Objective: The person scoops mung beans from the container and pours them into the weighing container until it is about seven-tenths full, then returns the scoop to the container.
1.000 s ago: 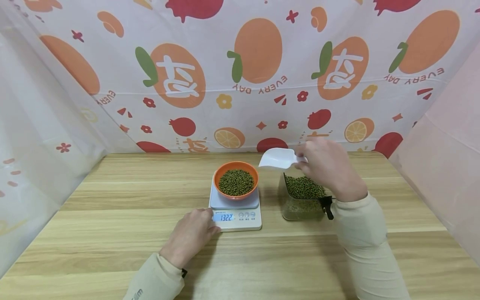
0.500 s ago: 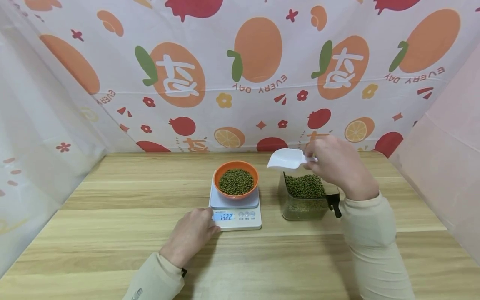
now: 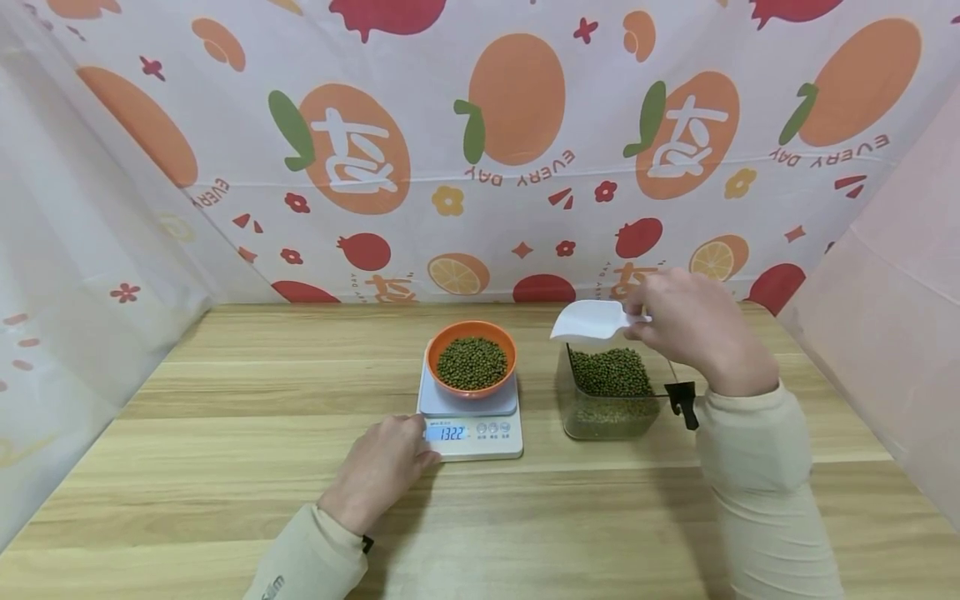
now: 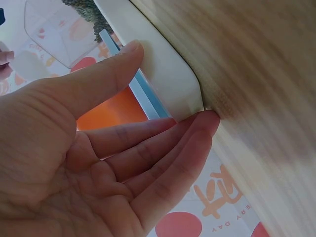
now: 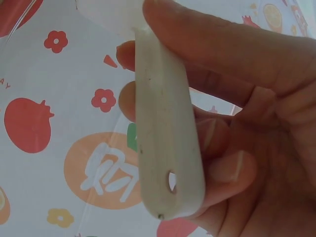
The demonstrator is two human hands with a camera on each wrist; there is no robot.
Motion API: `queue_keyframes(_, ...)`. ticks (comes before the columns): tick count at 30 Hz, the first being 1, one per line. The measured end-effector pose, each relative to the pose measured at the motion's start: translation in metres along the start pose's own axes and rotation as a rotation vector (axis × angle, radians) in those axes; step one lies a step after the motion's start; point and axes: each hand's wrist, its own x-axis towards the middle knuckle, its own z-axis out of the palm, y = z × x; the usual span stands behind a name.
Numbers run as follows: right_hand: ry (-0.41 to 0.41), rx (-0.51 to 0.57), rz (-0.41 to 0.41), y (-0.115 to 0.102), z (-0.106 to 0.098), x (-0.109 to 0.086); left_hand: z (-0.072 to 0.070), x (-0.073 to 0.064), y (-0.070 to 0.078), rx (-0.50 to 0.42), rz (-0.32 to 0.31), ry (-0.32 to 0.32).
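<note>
A white scoop (image 3: 589,321) hangs over the back left of a clear box (image 3: 611,417) filled with mung beans (image 3: 611,372). My right hand (image 3: 693,321) grips its handle (image 5: 168,123), thumb on one side and fingers behind. The scoop's bowl looks bare in the head view. To the left, an orange bowl (image 3: 472,392) of mung beans stands on a white kitchen scale (image 3: 480,450) whose display reads about 132.2. My left hand (image 3: 382,467) holds the scale's front left corner between thumb and fingers; the left wrist view shows the fingertips right at that corner.
A black clip (image 3: 681,400) sits at the box's right side, close by my right wrist. Behind the wooden table (image 3: 225,417) hangs a fruit-print curtain (image 3: 480,208), which also closes off both sides.
My right hand has carried the scoop rightward, from beside the orange bowl to above the box. The left hand, scale and bowl have kept their places, and the reading looks the same.
</note>
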Motion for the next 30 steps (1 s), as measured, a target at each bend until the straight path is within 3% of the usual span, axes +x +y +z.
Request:
queue_keyframes(12,-0.069,0.036,0.022,0.018,-0.001,-0.001,0.001,0.0,0.001,-0.004,0.004,0.003)
queue_keyframes(30,-0.157,0.054,0.048,0.022,-0.004,-0.002,0.001,0.0,0.0,-0.004,0.002,0.003)
